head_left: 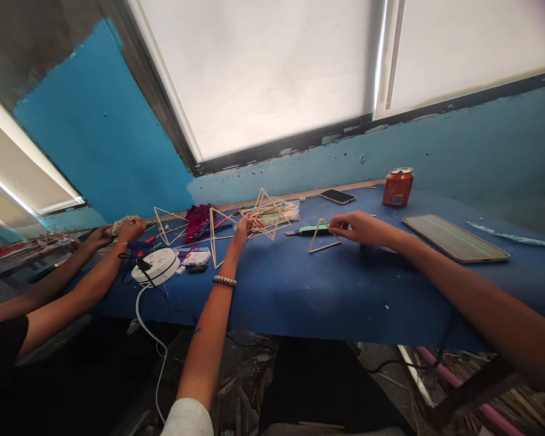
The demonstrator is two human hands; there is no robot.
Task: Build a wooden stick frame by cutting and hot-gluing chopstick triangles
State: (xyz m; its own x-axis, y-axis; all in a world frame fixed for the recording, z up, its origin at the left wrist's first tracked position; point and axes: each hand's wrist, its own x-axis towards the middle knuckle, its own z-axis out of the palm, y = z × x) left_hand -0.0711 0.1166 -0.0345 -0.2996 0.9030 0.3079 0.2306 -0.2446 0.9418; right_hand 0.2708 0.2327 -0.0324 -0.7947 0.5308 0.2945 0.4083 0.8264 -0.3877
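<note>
My left hand (pixel 244 229), with a bead bracelet on the wrist, is closed on a frame of thin wooden sticks (pixel 267 212) shaped like joined triangles, held just above the blue table (pixel 345 278). My right hand (pixel 358 227) reaches out to the right of it. Its fingers pinch one corner of a small stick triangle (pixel 323 237) that rests on the table. A green and black cutter (pixel 312 230) lies right behind that triangle.
At the left, another person's two hands (pixel 118 233) hold a bundle of sticks. Near them are more stick triangles (pixel 168 223), a white round power strip (pixel 157 265) with a cable, and magenta yarn (pixel 198 218). Further right lie a phone (pixel 338 196), an orange can (pixel 398 186) and a tablet (pixel 455 237).
</note>
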